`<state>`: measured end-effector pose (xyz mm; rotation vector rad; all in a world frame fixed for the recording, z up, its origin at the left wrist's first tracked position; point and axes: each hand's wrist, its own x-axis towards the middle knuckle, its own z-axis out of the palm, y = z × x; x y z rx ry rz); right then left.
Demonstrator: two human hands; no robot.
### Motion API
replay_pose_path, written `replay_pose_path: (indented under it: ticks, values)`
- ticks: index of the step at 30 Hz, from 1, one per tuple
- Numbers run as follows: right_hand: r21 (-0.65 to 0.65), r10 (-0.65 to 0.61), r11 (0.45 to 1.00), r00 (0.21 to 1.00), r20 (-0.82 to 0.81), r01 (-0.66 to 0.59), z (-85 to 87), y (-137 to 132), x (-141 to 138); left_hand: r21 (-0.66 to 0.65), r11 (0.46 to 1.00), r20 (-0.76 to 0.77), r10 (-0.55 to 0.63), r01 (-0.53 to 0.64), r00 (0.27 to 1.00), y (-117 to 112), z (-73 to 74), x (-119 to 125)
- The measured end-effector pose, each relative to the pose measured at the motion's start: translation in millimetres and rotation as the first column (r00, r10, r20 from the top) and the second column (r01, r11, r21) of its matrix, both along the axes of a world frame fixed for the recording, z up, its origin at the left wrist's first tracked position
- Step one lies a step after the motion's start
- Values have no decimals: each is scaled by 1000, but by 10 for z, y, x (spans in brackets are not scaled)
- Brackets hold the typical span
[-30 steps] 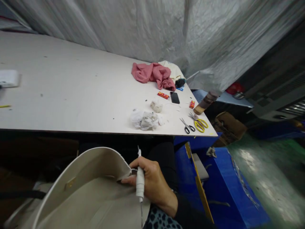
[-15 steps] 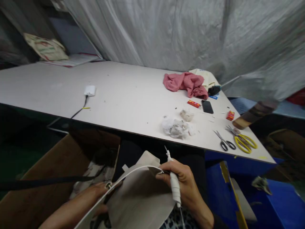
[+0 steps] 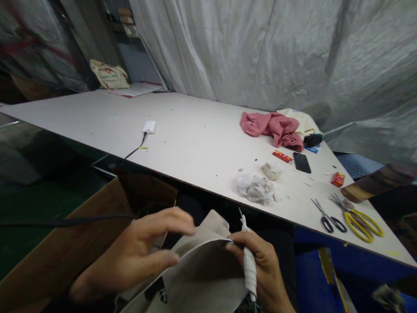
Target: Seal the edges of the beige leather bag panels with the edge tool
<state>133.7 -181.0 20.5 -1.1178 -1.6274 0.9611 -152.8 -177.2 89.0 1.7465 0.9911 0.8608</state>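
A beige bag-like piece [image 3: 205,269] of stiff sheet material lies across my lap, its pale edge curving up towards me. My right hand [image 3: 260,261] pinches the far end of this edge between thumb and finger. The same hand also holds an awl [image 3: 249,269], which has a white wrapped handle and a thin metal tip pointing up and away. Slightly blurred, my left hand [image 3: 140,252] hovers over the near left side of the piece, thumb and fingers apart with nothing between them. A dark strap [image 3: 71,221] runs in from the left behind it.
Crumpled clear plastic bags [image 3: 257,187] lie near the table's [image 3: 189,152] front edge. To their right are black scissors [image 3: 329,217], yellow-handled scissors [image 3: 361,219] and a phone [image 3: 302,162]. A pink cloth [image 3: 273,128] sits behind. An open cardboard box [image 3: 87,226] stands at my left.
My left hand has come off the edge of the beige piece, risen and opened. My right hand keeps its hold on the awl and the edge. The view has turned leftward.
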Motion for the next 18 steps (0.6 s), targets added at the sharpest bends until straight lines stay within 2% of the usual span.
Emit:
replay_pose_path:
  ticks: [2, 4, 5, 7, 10, 14, 16, 18]
  values:
    - [-7, 14, 1000, 1000, -8, -14, 14, 33, -19, -52, 986, 12, -160, 161, 987, 392, -17, 211]
    - [-26, 11, 1000, 1000, -23, -12, -3, 80, -34, -137, 928, 39, -344, 346, 938, 691, -84, 405]
    - [-43, 2, 999, 999, -32, -4, -25, 106, -40, -175, 894, 25, -414, 412, 910, 789, -125, 488]
    - [-89, -32, 996, 998, -45, 28, -87, 158, -50, -227, 859, -40, -479, 459, 877, 883, -202, 620]
    - [-136, -88, 987, 995, -47, 81, -191, 230, -68, -247, 889, -148, -428, 386, 892, 845, -290, 759]
    - [-125, -124, 985, 991, -54, 116, -264, 325, -112, -272, 946, -152, -226, 179, 962, 736, -403, 925]
    - [-131, -125, 984, 990, -59, 117, -273, 378, -129, -297, 950, -143, -142, 94, 980, 753, -464, 981]
    - [-136, -112, 985, 992, -53, 104, -279, 429, -114, -327, 943, -135, -113, 63, 984, 847, -514, 970]
